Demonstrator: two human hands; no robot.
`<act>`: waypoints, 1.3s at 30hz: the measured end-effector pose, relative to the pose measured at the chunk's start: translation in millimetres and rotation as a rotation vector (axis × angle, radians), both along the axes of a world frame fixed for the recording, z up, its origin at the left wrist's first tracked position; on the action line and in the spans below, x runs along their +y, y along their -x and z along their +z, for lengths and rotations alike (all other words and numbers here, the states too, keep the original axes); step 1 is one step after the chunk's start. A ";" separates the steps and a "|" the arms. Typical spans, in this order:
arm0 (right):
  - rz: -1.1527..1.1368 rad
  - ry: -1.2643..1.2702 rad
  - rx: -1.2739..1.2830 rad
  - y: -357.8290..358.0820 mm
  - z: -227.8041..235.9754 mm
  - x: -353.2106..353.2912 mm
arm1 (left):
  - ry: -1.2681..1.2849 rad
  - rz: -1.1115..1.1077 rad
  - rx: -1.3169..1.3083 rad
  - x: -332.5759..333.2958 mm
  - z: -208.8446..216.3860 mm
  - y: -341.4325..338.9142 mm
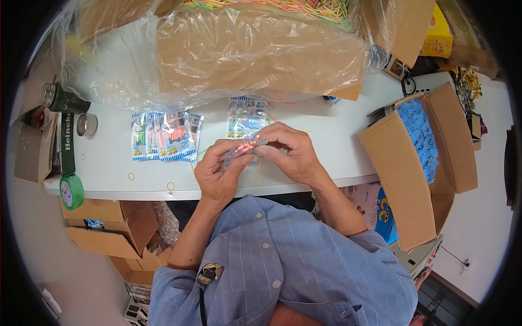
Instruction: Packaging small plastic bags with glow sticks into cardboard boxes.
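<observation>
Close to the table's front edge, my left hand (216, 169) and my right hand (293, 151) meet with fingers pinched around a small clear plastic packet (243, 156). Ends of pink and orange thin sticks (246, 146) show between the fingertips; the rest of them is hidden by the hands. Just beyond, a flat blue-and-white printed plastic bag (246, 115) lies on the table, partly covered by my fingers. To the left, several similar bags (173, 140) overlap in a pile, with pink and green sticks inside.
A plastic-lined cardboard box (261, 54) of coloured sticks (283, 5) fills the table's back. An open carton (399, 179) with blue contents (418, 136) stands at right. Rubber bands (171, 186), a metal tin (86, 125) and green tape (72, 192) are at left.
</observation>
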State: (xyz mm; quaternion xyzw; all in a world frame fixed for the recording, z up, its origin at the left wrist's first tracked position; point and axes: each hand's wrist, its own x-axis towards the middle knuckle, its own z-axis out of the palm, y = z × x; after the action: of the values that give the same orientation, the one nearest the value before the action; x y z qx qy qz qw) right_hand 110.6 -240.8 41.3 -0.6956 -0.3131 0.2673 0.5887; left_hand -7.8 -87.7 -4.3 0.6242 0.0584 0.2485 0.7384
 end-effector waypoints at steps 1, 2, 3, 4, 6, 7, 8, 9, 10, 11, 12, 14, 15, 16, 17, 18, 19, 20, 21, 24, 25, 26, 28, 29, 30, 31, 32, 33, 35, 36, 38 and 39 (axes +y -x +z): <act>0.009 -0.002 0.019 0.1 -7.2 -0.3 | -0.004 -0.001 0.000 -0.8 0.6 -0.6; 0.010 -0.008 0.019 1.2 -11.6 -1.0 | 0.096 0.009 0.056 -2.8 2.0 -1.1; -0.020 -0.067 0.071 4.0 -13.6 -0.4 | 0.198 0.023 0.113 -4.0 2.4 0.2; -0.049 -0.128 0.123 6.6 -15.0 0.9 | 0.194 0.029 0.116 -3.3 1.4 1.4; -0.042 -0.115 0.065 7.7 -17.1 1.7 | 0.126 0.020 0.101 0.5 -0.7 3.0; -0.042 -0.098 0.001 7.4 -17.9 2.2 | 0.119 0.028 0.103 2.0 1.1 4.3; -0.034 -0.106 0.005 7.2 -17.5 2.5 | 0.149 0.015 0.137 3.0 4.9 5.3; -0.032 -0.106 0.038 6.8 -16.3 2.1 | 0.180 0.001 0.171 4.0 8.6 6.6; -0.031 -0.105 0.070 6.6 -15.2 3.8 | 0.173 0.008 0.174 5.5 12.2 9.2; -0.025 -0.111 0.073 6.1 -14.2 9.0 | 0.170 0.043 0.224 6.9 15.9 12.3; 0.012 -0.024 0.051 5.6 -12.7 15.7 | 0.169 0.075 0.275 8.3 18.9 14.6; 0.052 0.059 0.030 8.4 -13.7 27.6 | 0.168 0.100 0.299 14.2 21.8 17.0; 0.021 0.017 0.082 10.6 -14.9 32.8 | 0.174 0.117 0.322 17.4 22.7 17.6; -0.009 -0.024 0.135 12.8 -16.4 38.2 | 0.172 0.120 0.321 21.6 24.3 17.5; -0.007 -0.025 0.135 13.7 -19.0 44.0 | 0.095 0.171 0.378 27.3 25.8 16.8; 0.019 0.083 0.148 12.9 -21.3 51.3 | 0.014 0.222 0.434 34.5 27.4 16.3; 0.044 0.192 0.161 12.6 -23.6 59.2 | -0.043 0.238 0.476 44.2 26.4 18.0; 0.047 0.189 0.160 14.1 -25.6 69.1 | -0.045 0.241 0.475 52.4 28.0 17.8; 0.042 0.180 0.224 17.1 -27.9 79.9 | -0.237 0.278 0.523 60.1 31.1 17.1; 0.034 0.257 0.036 18.7 -37.4 102.7 | -0.588 0.327 0.697 82.6 36.1 9.6; 0.027 0.339 -0.216 18.9 -39.2 108.9 | -0.899 0.376 0.645 89.2 35.7 7.2; 0.031 0.336 -0.218 20.4 -39.8 113.2 | -1.209 0.419 0.581 95.5 35.3 6.1; 0.064 0.331 -0.114 24.8 -39.6 116.3 | -1.233 0.579 0.604 106.9 32.6 8.7; 0.064 0.336 -0.114 24.5 -38.3 117.3 | -1.255 0.740 0.623 114.1 30.5 10.9; 0.112 0.373 -0.008 24.7 -35.6 119.8 | -1.257 0.769 0.712 123.8 30.8 16.3; 0.159 0.410 0.098 24.5 -32.1 122.5 | -1.253 0.775 0.722 130.6 31.4 18.9; 0.171 0.413 0.099 22.7 -26.4 124.1 | -0.960 0.646 0.915 138.0 34.2 19.7; 0.165 0.426 0.200 18.6 -18.1 125.3 | -0.657 0.508 1.074 144.5 37.0 18.3; 0.167 0.440 0.299 14.2 -16.0 132.0 | -0.687 0.530 1.067 153.4 28.5 16.9; 0.178 0.443 0.258 12.2 -19.7 134.9 | -0.637 0.510 1.006 156.3 26.4 14.8; 0.193 0.443 0.216 10.6 -25.1 141.1 | -0.588 0.494 0.944 162.2 28.0 11.9; 0.197 0.452 0.070 10.4 -27.6 144.1 | -0.382 0.367 0.913 165.1 31.6 9.5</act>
State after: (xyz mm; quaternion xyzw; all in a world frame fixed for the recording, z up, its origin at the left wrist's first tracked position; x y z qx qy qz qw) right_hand 100.2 -96.7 13.7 -0.7662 -0.2911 0.4104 0.3997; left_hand -17.3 77.4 27.3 0.7717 0.4361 0.0829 0.4553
